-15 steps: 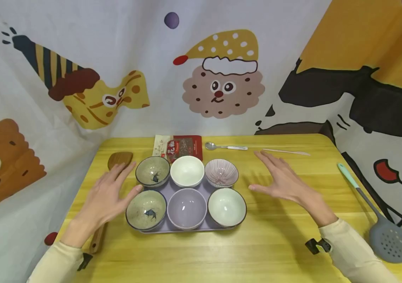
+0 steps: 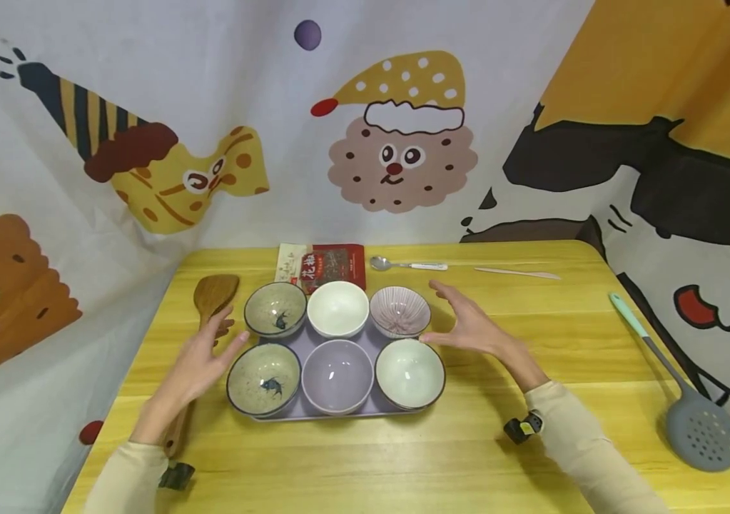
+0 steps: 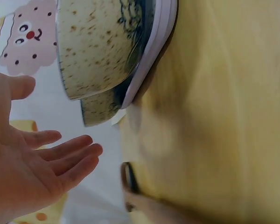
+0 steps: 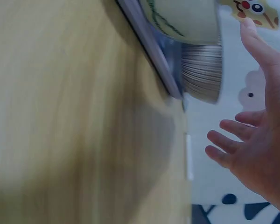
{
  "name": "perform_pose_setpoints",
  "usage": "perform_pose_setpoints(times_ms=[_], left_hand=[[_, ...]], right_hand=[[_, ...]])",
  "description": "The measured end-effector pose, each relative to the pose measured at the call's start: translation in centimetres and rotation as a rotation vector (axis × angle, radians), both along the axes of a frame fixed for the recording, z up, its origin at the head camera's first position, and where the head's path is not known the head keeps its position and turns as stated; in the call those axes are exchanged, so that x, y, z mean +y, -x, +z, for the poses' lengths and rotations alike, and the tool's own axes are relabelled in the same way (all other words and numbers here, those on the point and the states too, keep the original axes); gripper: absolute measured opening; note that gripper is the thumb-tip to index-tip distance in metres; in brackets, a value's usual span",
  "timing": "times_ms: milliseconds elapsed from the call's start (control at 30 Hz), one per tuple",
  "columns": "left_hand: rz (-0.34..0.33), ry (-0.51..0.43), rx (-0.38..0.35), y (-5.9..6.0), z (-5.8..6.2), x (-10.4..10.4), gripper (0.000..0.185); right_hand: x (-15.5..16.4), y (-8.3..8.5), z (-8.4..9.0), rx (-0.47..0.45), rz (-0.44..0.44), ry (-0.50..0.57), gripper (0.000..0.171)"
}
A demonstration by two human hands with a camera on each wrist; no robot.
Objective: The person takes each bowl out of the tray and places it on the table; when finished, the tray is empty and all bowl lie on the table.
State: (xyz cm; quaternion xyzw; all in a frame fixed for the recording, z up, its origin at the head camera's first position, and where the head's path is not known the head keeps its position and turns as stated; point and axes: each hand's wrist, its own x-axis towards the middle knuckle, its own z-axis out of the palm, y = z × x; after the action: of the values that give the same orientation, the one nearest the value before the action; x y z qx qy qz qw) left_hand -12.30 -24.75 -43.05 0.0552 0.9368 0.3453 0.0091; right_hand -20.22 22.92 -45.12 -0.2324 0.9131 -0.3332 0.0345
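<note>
Six bowls sit in two rows on a purple tray [image 2: 313, 412] in the middle of the desk [image 2: 467, 457]. The left hand [image 2: 200, 357] and right hand [image 2: 467, 325] flank the tray, fingers spread and relaxed, each grip released and holding nothing, palms turned inward as if framing it. Only the head view shows the wooden spatula [image 2: 210, 296] lying under the left hand; the wrist views show the tray edge raised just off the desk
</note>
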Motion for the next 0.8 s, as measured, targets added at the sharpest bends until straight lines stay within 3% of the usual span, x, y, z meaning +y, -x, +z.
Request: perform_pose_setpoints(times_ms=[167, 367, 600, 800], left_hand=[[-0.006, -0.126, -0.087, 0.1, -1.3, 0.0, 0.071], [-0.010, -0.177, -0.135, 0.2, -2.5, 0.2, 0.073], [0.006, -0.237, -0.213, 0.6, -3.5, 0.2, 0.072], [-0.004, -0.332, -0.266, 1.1, -4.2, -0.3, 0.072]], right_hand=[[-1.2, 0.9, -1.5, -0.016, 0.012, 0.033, 0.116], [-1.9, 1.5, -2.2, -0.045, 0.027, 0.068, 0.117], [-2.6, 2.0, -2.7, -0.142, 0.039, 0.148, 0.116], [-2.9, 2.3, -3.2, -0.151, 0.024, 0.177, 0.115]])
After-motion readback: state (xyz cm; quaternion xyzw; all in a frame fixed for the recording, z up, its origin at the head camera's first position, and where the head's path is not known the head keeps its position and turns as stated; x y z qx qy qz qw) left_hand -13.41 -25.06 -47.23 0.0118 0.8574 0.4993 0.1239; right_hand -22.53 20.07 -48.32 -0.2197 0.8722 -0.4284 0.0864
